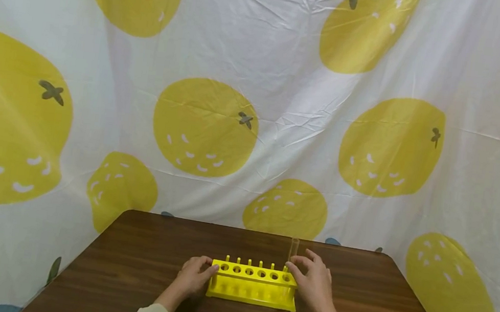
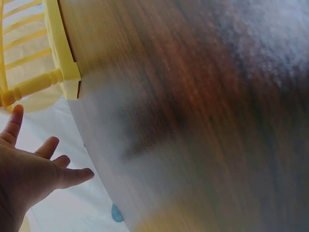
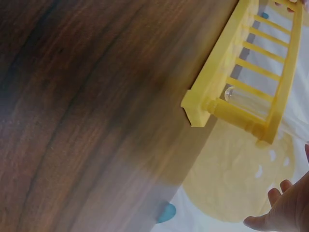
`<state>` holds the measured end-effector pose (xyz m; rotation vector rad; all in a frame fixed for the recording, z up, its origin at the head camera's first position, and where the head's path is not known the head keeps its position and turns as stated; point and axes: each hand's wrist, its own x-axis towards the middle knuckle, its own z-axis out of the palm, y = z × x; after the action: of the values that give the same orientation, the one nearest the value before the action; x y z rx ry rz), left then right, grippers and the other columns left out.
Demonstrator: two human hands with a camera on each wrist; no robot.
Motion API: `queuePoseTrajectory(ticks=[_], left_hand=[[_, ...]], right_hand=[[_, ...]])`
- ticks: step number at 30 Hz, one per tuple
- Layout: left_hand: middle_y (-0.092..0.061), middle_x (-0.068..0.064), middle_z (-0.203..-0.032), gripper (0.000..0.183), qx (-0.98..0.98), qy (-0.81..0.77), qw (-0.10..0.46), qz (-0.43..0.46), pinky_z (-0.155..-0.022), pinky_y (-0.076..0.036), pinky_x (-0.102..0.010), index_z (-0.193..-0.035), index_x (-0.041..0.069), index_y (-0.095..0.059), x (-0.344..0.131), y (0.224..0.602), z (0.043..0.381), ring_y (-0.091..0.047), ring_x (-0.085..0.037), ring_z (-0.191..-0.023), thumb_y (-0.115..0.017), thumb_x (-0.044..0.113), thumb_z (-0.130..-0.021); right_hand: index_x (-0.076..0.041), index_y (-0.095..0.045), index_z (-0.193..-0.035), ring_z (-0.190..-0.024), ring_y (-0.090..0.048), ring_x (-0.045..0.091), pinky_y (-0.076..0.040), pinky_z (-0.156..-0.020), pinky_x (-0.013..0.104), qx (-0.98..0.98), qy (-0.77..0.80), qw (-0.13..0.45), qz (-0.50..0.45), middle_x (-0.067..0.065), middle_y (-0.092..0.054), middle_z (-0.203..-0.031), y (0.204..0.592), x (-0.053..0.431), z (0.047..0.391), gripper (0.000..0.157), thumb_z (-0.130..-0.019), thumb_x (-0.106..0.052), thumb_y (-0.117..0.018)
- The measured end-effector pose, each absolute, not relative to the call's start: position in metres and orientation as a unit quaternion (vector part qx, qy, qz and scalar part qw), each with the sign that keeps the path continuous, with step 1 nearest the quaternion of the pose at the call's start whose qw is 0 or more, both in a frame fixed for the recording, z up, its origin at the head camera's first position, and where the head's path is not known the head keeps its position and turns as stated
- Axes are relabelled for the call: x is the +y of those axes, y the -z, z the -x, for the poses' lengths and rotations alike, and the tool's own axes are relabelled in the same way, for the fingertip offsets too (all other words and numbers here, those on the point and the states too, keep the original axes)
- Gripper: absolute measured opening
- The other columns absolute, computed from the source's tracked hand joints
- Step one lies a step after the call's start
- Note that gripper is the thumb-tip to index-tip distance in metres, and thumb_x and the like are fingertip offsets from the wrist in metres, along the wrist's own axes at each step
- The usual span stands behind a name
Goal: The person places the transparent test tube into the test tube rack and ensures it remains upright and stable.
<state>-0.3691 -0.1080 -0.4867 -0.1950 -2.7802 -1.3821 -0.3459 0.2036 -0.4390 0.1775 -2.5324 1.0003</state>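
Note:
A yellow test tube rack [image 1: 252,296] stands on the table, its top plate pierced by a row of round holes, with upright pegs along the back. My left hand [image 1: 192,275] holds the rack's left end, thumb on the corner of the top plate; its other fingers are spread in the left wrist view. At the opposite end, a clear test tube [image 1: 294,247] stands through the rightmost hole, its upper part rising above the plate. My right hand [image 1: 315,283] pinches this tube between thumb and fingers. The tube's rounded bottom shows inside the rack in the right wrist view.
The dark brown wooden table [image 1: 152,240] has rounded far corners. Behind and beside it hangs a white cloth [image 1: 288,145] printed with large yellow fruit. The rack's end post [image 3: 236,117] and base show close up in the right wrist view.

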Motion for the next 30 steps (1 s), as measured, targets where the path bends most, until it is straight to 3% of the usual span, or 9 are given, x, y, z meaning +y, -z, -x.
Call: queuePoseTrajectory(ticks=[21, 30], left_hand=[[-0.049, -0.025, -0.136, 0.044, -0.892, 0.446, 0.015, 0.066, -0.1, -0.034, -0.064, -0.119, 0.007, -0.061, -0.106, 0.485, 0.369, -0.042, -0.044, -0.123, -0.056, 0.046, -0.1], [-0.05, -0.028, -0.133, 0.05, -0.882, 0.463, -0.009, 0.09, -0.099, -0.035, -0.066, -0.122, 0.001, -0.06, -0.114, 0.48, 0.368, -0.042, -0.049, -0.126, -0.053, 0.047, -0.101]], right_hand=[[-0.013, -0.076, -0.107, -0.13, -0.044, 0.05, -0.013, -0.104, 0.077, -0.917, -0.344, 0.197, -0.052, 0.026, -0.05, -0.141, 0.454, 0.207, 0.345, 0.023, -0.093, -0.03, -0.072], [-0.009, -0.074, -0.115, -0.129, -0.043, 0.051, -0.014, -0.106, 0.074, -0.917, -0.343, 0.197, -0.056, 0.026, -0.05, -0.14, 0.456, 0.207, 0.345, 0.029, -0.093, -0.028, -0.072]])
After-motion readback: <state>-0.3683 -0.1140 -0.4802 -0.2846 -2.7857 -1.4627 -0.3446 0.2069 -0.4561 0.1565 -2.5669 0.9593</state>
